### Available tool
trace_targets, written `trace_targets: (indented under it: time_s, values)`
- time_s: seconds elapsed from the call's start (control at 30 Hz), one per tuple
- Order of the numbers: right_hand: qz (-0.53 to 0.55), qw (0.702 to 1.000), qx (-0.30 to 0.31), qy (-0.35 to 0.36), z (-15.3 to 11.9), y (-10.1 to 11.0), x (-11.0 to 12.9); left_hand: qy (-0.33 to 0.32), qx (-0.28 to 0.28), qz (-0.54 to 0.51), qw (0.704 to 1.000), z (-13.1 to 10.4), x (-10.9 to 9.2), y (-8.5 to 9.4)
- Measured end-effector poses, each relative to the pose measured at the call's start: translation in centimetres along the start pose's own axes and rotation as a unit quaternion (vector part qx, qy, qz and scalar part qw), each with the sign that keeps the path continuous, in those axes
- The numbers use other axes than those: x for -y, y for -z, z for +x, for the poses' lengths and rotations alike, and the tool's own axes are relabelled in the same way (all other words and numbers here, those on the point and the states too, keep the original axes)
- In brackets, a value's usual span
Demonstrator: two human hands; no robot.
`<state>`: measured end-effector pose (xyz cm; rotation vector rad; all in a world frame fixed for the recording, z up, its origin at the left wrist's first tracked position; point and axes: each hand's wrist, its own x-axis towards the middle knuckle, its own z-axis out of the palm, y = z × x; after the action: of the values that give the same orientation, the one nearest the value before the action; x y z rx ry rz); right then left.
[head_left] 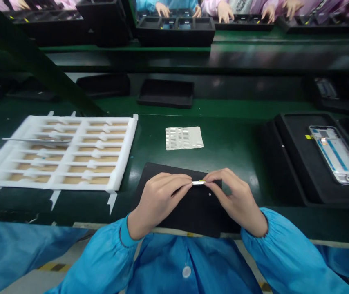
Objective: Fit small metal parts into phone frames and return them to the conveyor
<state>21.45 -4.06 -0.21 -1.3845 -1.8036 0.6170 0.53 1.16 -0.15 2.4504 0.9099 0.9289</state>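
Above a black mat (180, 216), my left hand (162, 196) and my right hand (236, 196) pinch the two ends of a slim silver-white piece (197, 183). Only its narrow edge shows between my fingertips, so its full shape is hidden. A bit of yellow sticks up by my right fingers. Beyond the hands lies a pale sheet (184, 138) with rows of small silvery strips.
At left sits a white foam tray (117, 155) with slots, a thin metal rod (36, 140) across it. A phone frame (340, 155) rests in a black foam tray (297, 163) at right. Behind are a black tray (166, 93), a slanting green post (39, 61) and co-workers' hands (225, 11).
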Motion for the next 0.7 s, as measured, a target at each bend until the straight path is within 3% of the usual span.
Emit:
trace_targets:
  time_s: [0.23,0.3,0.4,0.5,0.57,0.63,0.7]
  values:
    - [-0.102,0.984,-0.010,0.149,-0.6,-0.8,-0.9,0.033,0.030,0.003,0.999,0.5,-0.3,0.0]
    - [-0.139,0.973,-0.018,0.185,-1.0,-1.0,-1.5,0.011,0.019,0.003,1.000,0.0,0.0,-0.1]
    - [-0.148,0.964,-0.026,0.218,-1.4,-1.1,-1.7,-0.071,0.005,0.048,0.996,-1.3,0.4,-0.1]
    - [-0.078,0.982,-0.018,0.171,-0.7,-0.8,-1.3,-0.133,0.006,0.108,0.985,-1.9,0.7,0.0]
    - [-0.021,0.993,-0.035,0.107,1.0,-0.5,-1.5,-0.125,0.019,0.104,0.987,-1.2,1.2,0.1]
    - [-0.022,0.997,-0.054,0.052,3.8,-0.4,-2.5,-0.067,0.064,0.046,0.995,0.5,2.4,0.1]
    - [-0.071,0.997,-0.036,0.022,7.2,-0.8,-4.4,0.020,0.129,-0.038,0.991,2.9,4.2,-0.1]
